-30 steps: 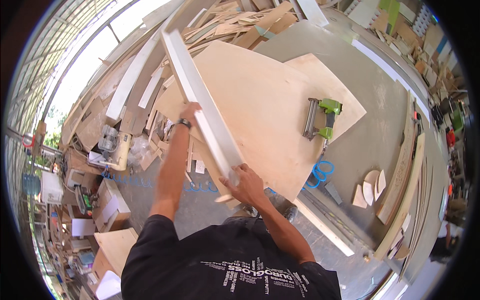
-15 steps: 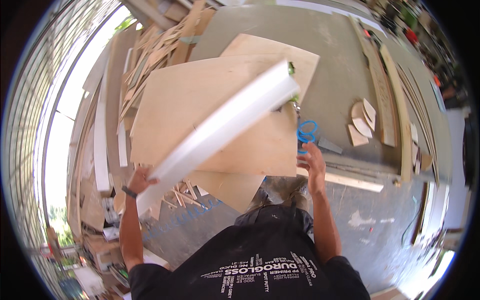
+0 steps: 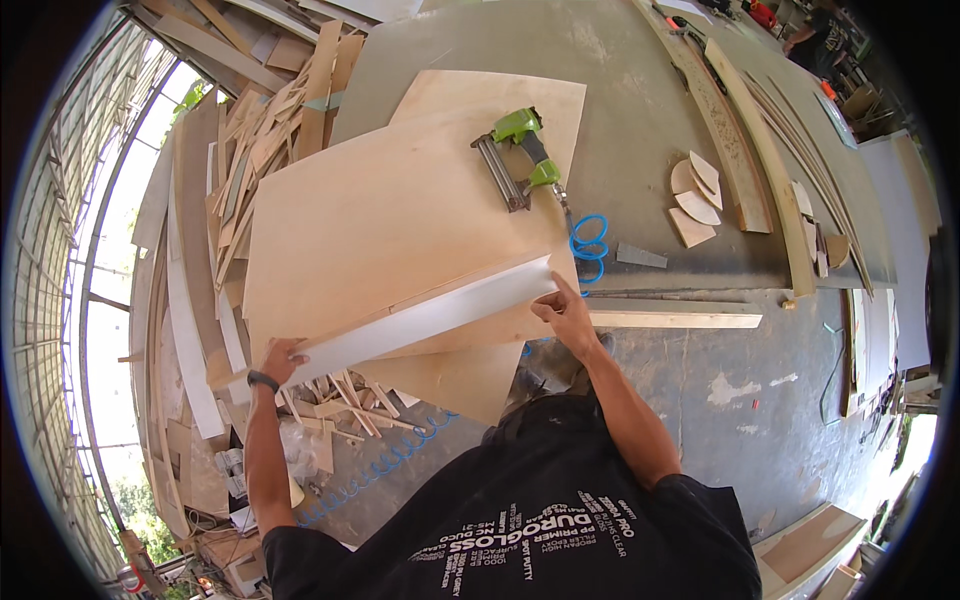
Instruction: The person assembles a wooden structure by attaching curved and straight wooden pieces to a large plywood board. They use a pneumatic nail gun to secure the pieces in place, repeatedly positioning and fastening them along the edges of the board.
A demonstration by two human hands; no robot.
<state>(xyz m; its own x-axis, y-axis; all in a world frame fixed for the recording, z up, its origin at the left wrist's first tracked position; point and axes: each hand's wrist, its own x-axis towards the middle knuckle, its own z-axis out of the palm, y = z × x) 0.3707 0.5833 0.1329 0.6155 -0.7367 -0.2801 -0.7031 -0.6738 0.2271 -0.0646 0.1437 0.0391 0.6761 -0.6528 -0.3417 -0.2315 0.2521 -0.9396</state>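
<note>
A long white board with a bare wood edge (image 3: pixel 430 318) lies slantwise over the near part of a large plywood sheet (image 3: pixel 370 215). My left hand (image 3: pixel 280 362) grips its left end, thumb and fingers around the board. At the other end my right hand (image 3: pixel 567 318) holds the corner, its fingers curled and index finger along the end. Beyond the board, a green and black nail gun (image 3: pixel 520 150) rests on the plywood. From the gun's handle a blue coiled air hose (image 3: pixel 590 243) runs down past the sheet's right edge.
Curved wood offcuts (image 3: pixel 697 190) and a small grey wedge (image 3: pixel 641 256) lie on the table to the right. Long wooden planks (image 3: pixel 760 150) stretch along the table's right side. Scrap strips (image 3: pixel 262 150) pile up at the left. Another person (image 3: pixel 825 38) stands at the far right.
The white board has swung down toward me and come to lie lower over the plywood, uncovering the nail gun. My right hand, free before, has moved left and taken its right end.
</note>
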